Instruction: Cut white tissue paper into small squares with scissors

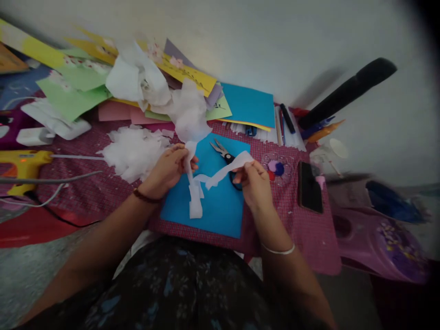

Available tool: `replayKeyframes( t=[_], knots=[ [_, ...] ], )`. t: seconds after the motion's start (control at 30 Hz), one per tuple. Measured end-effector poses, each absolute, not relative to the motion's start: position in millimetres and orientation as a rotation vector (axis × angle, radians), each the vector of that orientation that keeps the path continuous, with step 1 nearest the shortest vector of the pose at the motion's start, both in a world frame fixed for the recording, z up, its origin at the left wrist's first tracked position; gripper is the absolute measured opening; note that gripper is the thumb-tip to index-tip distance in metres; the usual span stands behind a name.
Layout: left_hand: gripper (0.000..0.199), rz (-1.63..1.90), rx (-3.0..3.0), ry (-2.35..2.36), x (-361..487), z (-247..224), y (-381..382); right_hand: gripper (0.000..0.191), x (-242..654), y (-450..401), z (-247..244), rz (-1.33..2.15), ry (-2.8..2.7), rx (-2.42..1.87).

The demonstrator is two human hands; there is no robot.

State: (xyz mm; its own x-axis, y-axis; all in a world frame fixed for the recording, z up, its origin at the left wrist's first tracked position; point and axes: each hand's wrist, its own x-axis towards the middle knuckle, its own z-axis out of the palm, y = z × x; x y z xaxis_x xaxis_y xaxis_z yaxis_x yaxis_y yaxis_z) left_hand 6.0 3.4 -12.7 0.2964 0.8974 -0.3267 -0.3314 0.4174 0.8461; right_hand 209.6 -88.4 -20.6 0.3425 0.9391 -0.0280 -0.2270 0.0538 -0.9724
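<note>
Between my hands runs a thin white tissue paper strip (pixel 220 174), sagging in the middle over a blue sheet (pixel 220 213). My left hand (pixel 173 166) pinches one part of it, and a folded length hangs down below those fingers. My right hand (pixel 255 183) is closed on the strip's other end. Black-handled scissors (pixel 223 151) lie on the blue sheet, their blades pointing up and left; the handles are partly behind the strip and my right hand. Left of my left hand sits a heap of white tissue pieces (pixel 134 151). Behind it, crumpled white tissue (pixel 189 110) reaches toward the sheet.
A yellow glue gun (pixel 27 167) with cables lies at the left. Coloured papers and cards (pixel 195 75) are piled along the wall. To the right are a clear paint palette (pixel 277 168), a phone (pixel 309 187) and a pink stool (pixel 374 238).
</note>
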Motion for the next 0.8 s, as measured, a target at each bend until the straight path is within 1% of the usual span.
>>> replayKeyframes(
  t=[0.1, 0.2, 0.37, 0.5, 0.6, 0.73, 0.8],
  knots=[
    [0.009, 1.024, 0.749, 0.977, -8, -9, 20, 0.021, 220, -86, -18, 1.036, -0.700, -1.106],
    [0.011, 1.045, 0.774, 0.973, -17, -5, 31, 0.023, 222, -86, -11, 1.061, -0.705, -1.087],
    [0.013, 0.997, 0.889, 0.896, -10, 9, 49, 0.025, 211, -67, 8, 1.198, -0.915, -1.117],
    [0.021, 0.959, 1.030, 0.895, 4, 16, 71, 0.029, 202, -24, 16, 1.190, -1.073, -1.255],
    [0.019, 0.939, 1.122, 0.916, 10, 8, 83, 0.026, 198, 12, 8, 1.143, -1.115, -1.345],
    [0.011, 0.960, 1.239, 0.914, 9, -18, 92, 0.019, 198, 46, -13, 1.024, -1.197, -1.542],
    [0.011, 0.976, 1.292, 0.921, 7, -32, 96, 0.016, 202, 53, -19, 0.936, -1.274, -1.635]
  ],
)
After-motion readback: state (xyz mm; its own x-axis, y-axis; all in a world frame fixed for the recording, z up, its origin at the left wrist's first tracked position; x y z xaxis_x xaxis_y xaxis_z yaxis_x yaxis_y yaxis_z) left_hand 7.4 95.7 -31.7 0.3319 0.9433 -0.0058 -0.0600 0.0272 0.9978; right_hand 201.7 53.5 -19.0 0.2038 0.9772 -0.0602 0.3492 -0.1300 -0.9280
